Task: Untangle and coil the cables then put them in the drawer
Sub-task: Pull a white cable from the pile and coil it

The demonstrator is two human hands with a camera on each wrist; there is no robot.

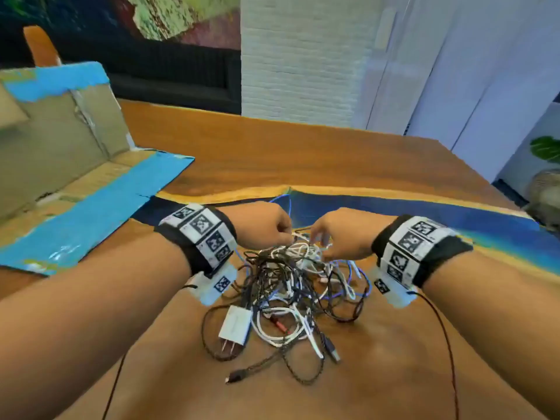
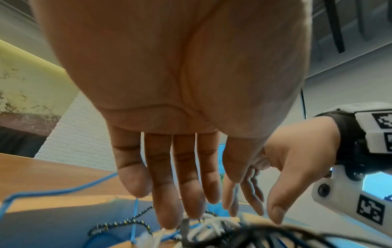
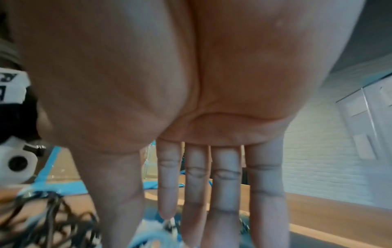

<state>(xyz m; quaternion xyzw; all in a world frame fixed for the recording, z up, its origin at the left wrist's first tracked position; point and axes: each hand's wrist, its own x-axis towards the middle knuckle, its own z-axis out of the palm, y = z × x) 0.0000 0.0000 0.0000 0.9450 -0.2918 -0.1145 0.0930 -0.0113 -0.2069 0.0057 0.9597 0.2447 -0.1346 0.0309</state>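
Cables [image 1: 291,286] lie knotted on the table [image 1: 348,153]; left hand [image 1: 260,225] and right hand [image 1: 339,234], fingers straight, touch the top. Better to free 1 white strand slowly.

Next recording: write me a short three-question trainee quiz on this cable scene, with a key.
1. True or false: the white flat-pronged wall charger sits on the left of the tangled pile of black, white and blue cables.
2. The pile lies: A) on the wooden table; B) inside a cardboard box; C) in a drawer.
3. Fill in: the left hand and right hand meet at the pile's ____ side (near/far).
Key: 1 true; 2 A; 3 far.
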